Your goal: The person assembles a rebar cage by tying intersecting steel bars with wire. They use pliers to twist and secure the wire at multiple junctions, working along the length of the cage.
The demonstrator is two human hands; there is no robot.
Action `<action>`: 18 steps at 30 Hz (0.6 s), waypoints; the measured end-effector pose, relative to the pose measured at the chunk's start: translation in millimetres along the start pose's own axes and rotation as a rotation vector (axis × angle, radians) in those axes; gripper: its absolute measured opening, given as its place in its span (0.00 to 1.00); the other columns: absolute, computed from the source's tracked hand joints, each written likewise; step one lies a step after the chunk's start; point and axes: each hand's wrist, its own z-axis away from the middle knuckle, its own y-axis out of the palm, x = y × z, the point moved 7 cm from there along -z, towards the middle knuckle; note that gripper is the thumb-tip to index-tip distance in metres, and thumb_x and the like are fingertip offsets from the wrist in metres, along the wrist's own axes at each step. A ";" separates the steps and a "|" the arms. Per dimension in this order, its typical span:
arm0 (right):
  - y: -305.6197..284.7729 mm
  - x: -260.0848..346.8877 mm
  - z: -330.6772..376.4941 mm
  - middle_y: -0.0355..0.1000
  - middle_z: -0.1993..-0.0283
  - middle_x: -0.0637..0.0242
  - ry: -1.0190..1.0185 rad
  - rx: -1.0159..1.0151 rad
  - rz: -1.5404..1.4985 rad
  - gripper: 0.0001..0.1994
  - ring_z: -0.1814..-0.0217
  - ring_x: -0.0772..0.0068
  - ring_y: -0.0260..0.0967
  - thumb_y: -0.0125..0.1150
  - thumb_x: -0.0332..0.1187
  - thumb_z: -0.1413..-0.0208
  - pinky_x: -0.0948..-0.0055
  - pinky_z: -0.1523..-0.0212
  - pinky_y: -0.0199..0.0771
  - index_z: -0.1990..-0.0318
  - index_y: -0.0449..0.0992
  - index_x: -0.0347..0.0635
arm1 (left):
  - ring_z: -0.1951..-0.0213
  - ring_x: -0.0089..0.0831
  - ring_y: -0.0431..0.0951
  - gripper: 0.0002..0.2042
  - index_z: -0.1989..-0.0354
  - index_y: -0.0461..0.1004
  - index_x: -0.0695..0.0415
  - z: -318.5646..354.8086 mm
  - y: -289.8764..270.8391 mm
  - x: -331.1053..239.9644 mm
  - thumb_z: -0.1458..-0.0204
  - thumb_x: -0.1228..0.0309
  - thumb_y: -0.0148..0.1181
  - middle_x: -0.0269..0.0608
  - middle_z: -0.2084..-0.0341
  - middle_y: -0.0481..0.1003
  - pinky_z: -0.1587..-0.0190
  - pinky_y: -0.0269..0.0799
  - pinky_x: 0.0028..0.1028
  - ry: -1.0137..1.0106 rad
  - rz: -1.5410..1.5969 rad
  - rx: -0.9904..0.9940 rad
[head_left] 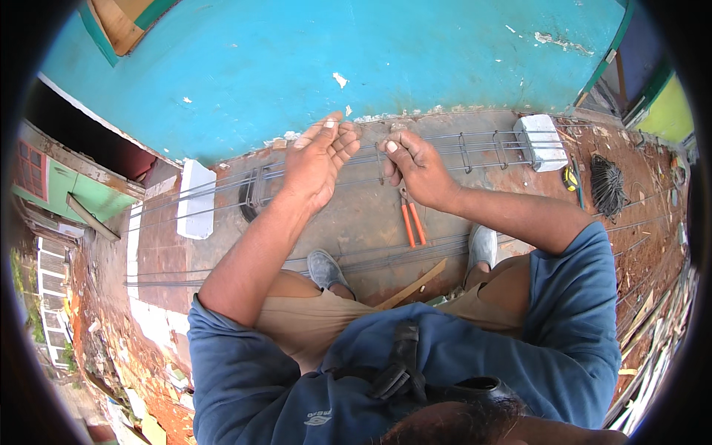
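My left hand (pixel 322 159) is raised over the steel bars (pixel 345 180), its fingers apart and loosely bent, with nothing visible in it. Beside it on the right, my right hand (pixel 417 167) has thumb and fingers closed at a thin wire stirrup (pixel 381 165) standing around the bars. The fingers hide part of their grip. Just below that hand lie pincers with orange handles (pixel 413 224), on the floor between my feet. More stirrups (pixel 465 153) ring the bars farther right, and a bunch of them (pixel 256 189) hangs on the bars at left.
White blocks prop the bars at left (pixel 196 200) and right (pixel 541 142). A turquoise wall (pixel 311 67) rises behind. More rods (pixel 170 282) and a wood strip (pixel 419 284) lie near my feet. At right are a tape measure (pixel 569 179) and a dark wire bundle (pixel 608 185).
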 end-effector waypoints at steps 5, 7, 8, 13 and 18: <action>-0.2 -7.3 7.1 0.72 0.70 0.69 0.184 0.012 -0.054 0.14 0.73 0.78 0.71 0.45 0.39 0.17 0.72 0.73 0.76 0.45 0.74 0.39 | 0.45 0.33 0.80 0.24 0.25 0.65 0.69 3.2 4.2 -14.9 0.23 0.67 0.55 0.44 0.46 0.77 0.36 0.81 0.36 0.094 -0.073 0.129; 0.5 -4.9 7.7 0.72 0.71 0.68 0.255 -0.003 -0.097 0.14 0.75 0.78 0.70 0.45 0.38 0.18 0.71 0.75 0.76 0.45 0.74 0.39 | 0.44 0.33 0.79 0.25 0.24 0.64 0.69 6.9 7.8 -16.8 0.23 0.67 0.54 0.45 0.45 0.76 0.35 0.80 0.37 0.120 -0.091 0.155; 0.0 -4.0 7.9 0.72 0.71 0.68 0.268 -0.007 -0.100 0.13 0.77 0.78 0.69 0.45 0.38 0.18 0.70 0.75 0.75 0.46 0.74 0.39 | 0.43 0.33 0.79 0.25 0.24 0.64 0.69 8.1 9.7 -17.6 0.23 0.67 0.54 0.45 0.44 0.75 0.35 0.80 0.37 0.129 -0.087 0.167; 0.2 2.4 9.5 0.71 0.73 0.67 0.234 -0.001 -0.077 0.13 0.80 0.77 0.67 0.45 0.36 0.20 0.70 0.78 0.74 0.47 0.74 0.38 | 0.44 0.33 0.79 0.25 0.25 0.65 0.68 9.7 10.7 -21.4 0.23 0.66 0.54 0.45 0.43 0.74 0.35 0.80 0.37 0.162 -0.084 0.172; -1.9 1.1 8.3 0.71 0.74 0.67 0.264 -0.008 -0.147 0.13 0.81 0.77 0.67 0.46 0.36 0.20 0.71 0.79 0.72 0.51 0.76 0.38 | 0.45 0.32 0.79 0.22 0.29 0.70 0.68 9.8 10.4 -22.9 0.23 0.65 0.55 0.47 0.42 0.75 0.37 0.80 0.37 0.210 -0.146 0.179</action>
